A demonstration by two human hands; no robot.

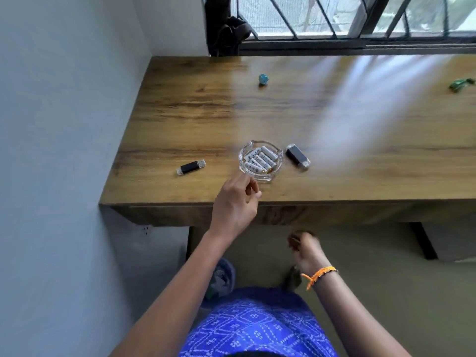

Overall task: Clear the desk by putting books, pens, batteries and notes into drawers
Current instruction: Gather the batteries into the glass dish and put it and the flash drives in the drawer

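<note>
On the wooden desk [180, 112], a black USB stick [191, 167] lies nearest the left edge. To its right, the left hand [235, 202] hovers over the front edge with its fingers [253, 188] loosely curled and holding nothing, just short of a glass ashtray [277, 173]. Several white batteries [261, 159] lie side by side in the ashtray. Just beside it on the right lies a second black USB stick [298, 155]. Below the desk front, the right hand [306, 251] reaches under the edge; its fingers are blurred, so whether they hold anything cannot be told. A small blue object [262, 79] sits farther back.
</note>
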